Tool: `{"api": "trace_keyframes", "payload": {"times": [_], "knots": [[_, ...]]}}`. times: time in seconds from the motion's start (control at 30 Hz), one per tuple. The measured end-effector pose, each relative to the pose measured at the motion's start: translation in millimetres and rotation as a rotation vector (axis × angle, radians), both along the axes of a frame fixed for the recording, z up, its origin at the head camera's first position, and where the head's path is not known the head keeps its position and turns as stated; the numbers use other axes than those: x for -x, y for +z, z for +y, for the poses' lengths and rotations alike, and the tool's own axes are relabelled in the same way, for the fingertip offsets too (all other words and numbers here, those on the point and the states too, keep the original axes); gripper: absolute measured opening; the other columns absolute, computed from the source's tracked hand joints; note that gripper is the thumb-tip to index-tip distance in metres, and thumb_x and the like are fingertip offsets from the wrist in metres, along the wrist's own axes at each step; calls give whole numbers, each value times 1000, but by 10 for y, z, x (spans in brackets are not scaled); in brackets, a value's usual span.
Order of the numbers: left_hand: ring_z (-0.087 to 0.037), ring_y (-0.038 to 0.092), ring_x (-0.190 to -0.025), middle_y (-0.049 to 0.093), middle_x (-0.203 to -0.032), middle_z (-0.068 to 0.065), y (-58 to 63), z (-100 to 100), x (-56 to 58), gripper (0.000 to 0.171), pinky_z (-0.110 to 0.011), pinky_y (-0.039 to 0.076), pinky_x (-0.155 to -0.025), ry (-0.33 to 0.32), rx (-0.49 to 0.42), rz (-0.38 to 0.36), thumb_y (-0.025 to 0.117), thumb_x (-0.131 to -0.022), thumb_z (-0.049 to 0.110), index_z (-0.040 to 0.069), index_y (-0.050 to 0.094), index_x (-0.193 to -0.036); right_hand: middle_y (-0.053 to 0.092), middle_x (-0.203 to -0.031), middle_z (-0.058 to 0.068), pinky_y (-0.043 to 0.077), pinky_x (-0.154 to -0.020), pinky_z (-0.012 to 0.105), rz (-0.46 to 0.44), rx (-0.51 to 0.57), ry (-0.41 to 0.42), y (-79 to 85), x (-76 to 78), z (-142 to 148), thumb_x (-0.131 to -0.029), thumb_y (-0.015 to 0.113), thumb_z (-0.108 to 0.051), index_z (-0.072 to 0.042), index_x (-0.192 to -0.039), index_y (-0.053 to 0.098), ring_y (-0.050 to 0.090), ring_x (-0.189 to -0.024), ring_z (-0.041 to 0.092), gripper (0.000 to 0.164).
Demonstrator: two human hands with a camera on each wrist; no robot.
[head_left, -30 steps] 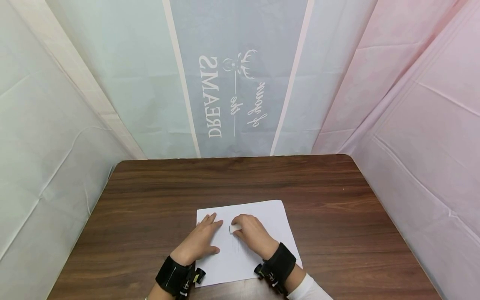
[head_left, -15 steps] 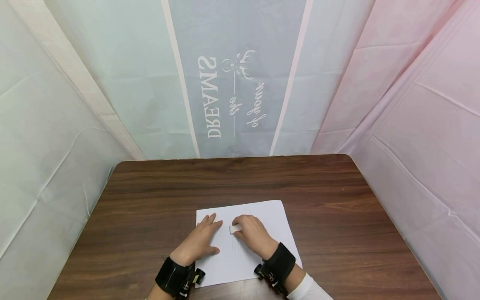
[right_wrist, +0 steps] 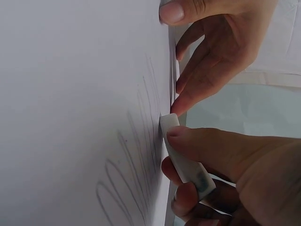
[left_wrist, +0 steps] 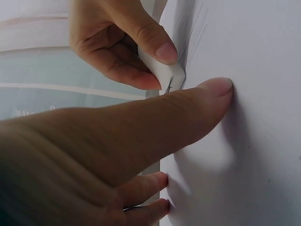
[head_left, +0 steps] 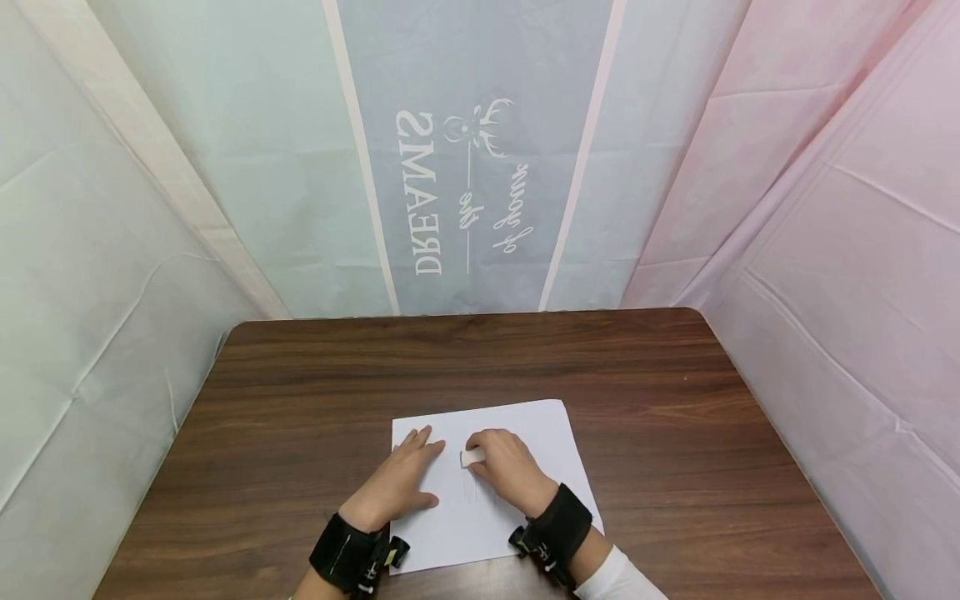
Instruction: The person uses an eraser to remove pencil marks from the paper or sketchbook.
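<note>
A white sheet of paper (head_left: 540,425) lies on the wooden table. My left hand (head_left: 397,485) rests on its left part, fingers spread and thumb out to the side. Between the thumb and fingers of my right hand (head_left: 516,477) I pinch a white eraser (right_wrist: 190,165), one end of it down against the paper. A dark smudge shows on the eraser's upper end in the right wrist view. Thin grey looping pencil lines (right_wrist: 134,165) run over the paper beside the eraser. In the left wrist view my left thumb (left_wrist: 211,94) partly covers the eraser's lower end.
The brown table (head_left: 300,375) reaches well past the paper on both sides and behind it. A printed curtain (head_left: 480,167) hangs at the table's far edge. Pale cloth walls stand at the left (head_left: 112,333) and right (head_left: 825,292). Both wrists wear black camera bands.
My right hand and the eraser have shifted very slightly to the right over the paper. The left hand stays in place on the sheet.
</note>
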State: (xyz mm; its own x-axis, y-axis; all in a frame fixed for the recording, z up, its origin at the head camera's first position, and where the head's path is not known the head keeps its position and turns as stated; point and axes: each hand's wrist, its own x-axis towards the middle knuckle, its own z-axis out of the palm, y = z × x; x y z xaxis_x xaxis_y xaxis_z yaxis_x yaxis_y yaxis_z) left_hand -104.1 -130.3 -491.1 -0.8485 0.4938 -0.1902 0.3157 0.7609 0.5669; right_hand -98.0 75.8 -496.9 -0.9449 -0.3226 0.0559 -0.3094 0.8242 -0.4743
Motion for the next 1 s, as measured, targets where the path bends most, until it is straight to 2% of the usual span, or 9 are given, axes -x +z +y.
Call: {"api": "trace_keyframes", "payload": {"times": [1.0], "knots": [[-52,33,-148,38,-157,-30,-3,-7,-8,76,-67,31,-117,2,-1,4,91,-72,12,-3,58,-138,78,-99,5,60,-78,33,-6,5,-6,14,16,41,-83,83,-13,-9,-100,77,73,-94,22,18]]}}
